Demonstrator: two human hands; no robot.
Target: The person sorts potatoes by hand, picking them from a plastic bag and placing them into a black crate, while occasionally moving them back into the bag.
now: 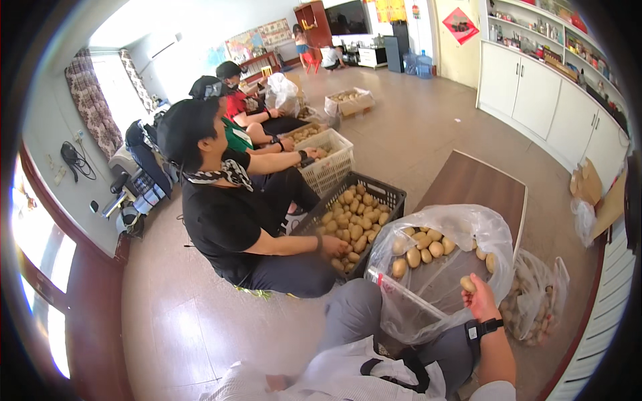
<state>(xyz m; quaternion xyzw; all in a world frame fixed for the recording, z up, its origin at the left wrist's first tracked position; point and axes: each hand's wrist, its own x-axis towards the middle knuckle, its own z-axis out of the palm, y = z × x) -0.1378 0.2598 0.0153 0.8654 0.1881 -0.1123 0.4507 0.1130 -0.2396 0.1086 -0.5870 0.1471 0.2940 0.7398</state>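
My right hand (480,299), with a black band on its wrist, holds a potato (468,284) over the near right rim of an open clear plastic bag (451,283). Inside that bag several potatoes (413,256) lie towards its far side. My left hand is out of view; at the bottom edge only a bit of skin, perhaps of that arm, shows beside my light shirt. Left of the bag stands a black plastic crate (396,193) full of potatoes (356,231). A co-worker's hand (334,246) reaches into the crate.
A co-worker in black (220,220) sits close on my left, others beyond. A white crate (328,170) and a carton (351,106) hold potatoes. A brown board or low table (474,185) lies past my bag. Another filled plastic bag (531,301) rests on the floor at the right.
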